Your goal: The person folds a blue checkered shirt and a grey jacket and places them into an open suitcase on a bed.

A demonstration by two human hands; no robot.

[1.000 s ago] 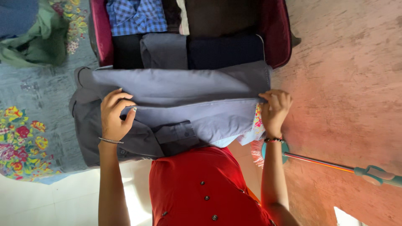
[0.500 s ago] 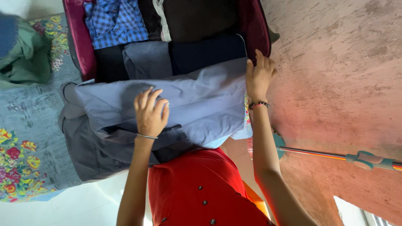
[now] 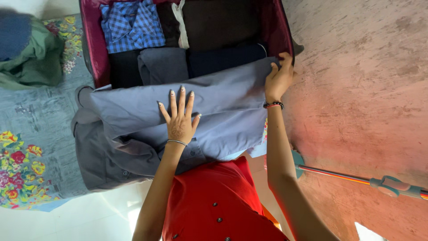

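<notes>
I see soft, bright daylight, strongest on the white floor [image 3: 89,218] at the bottom, where it glares. The suitcase [image 3: 96,49] interior sits in shadow. Focus is sharp throughout, with no motion blur or noticeable edge distortion.

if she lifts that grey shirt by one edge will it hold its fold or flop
The grey shirt probably flops: it already creases and drapes under the left hand. It looks light, thin cloth. The right hand pinching only its edge would likely let the fold slide open.
</notes>
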